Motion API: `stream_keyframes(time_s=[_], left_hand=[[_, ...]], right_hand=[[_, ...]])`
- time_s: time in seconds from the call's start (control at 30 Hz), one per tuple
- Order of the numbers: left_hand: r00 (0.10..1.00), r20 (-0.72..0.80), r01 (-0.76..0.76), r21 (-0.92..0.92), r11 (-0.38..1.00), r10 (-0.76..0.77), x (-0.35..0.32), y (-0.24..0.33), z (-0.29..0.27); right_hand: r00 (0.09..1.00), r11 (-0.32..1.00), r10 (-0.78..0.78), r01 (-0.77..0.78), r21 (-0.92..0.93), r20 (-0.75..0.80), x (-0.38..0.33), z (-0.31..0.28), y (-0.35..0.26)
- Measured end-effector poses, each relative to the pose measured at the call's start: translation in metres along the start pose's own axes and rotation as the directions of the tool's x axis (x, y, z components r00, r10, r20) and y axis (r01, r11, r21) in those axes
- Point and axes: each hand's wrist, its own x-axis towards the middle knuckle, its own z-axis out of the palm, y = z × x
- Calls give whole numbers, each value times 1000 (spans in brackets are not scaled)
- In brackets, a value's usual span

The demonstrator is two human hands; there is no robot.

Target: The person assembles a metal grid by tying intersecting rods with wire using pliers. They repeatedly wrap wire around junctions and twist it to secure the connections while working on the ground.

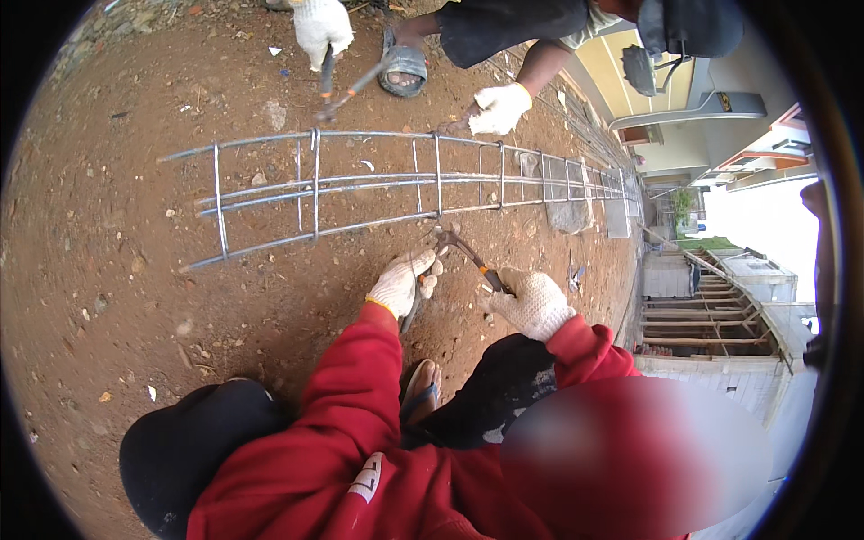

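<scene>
A long steel rebar cage with square stirrups (438, 175) stretches from left to far right ahead of me. My right hand (533, 304), in a white knitted glove, is closed round the handles of dark end-cutting pincers (470, 254) with orange marks. Their jaws are just below the cage's near bar, by a stirrup. My left hand (405, 281), also gloved, is beside the jaws, its fingers closed on thin tie wire. Glove and fingers partly hide the wire, so its full shape does not show.
Across the cage, a co-worker's gloved hand (322, 34) grips orange-marked pincers (328, 88); their other gloved hand (499, 110) is by the far bar. Stone blocks (569, 214) lie under the cage. A tool (575, 271) rests on the dirt ground, right of my right hand.
</scene>
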Motion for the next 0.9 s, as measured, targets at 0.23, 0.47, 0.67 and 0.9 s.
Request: stream_keyframes(time_s=[0.23,0.47,0.67,0.9], left_hand=[[1000,-9,-11,-64,998,11,4,-1,-5],[996,-20,-89,-71,994,87,9,1,6],[982,4,-184,-254,950,191,10,-12,29],[969,-11,-243,-206,948,246,5,-12,45]], right_hand=[[1000,994,-5,8,108,-25,8,22,18],[975,990,-84,106,97,-205,9,48,32],[978,840,-4,116,530,-207,22,97,53],[990,437,11,-134,889,144,24,131,61]])
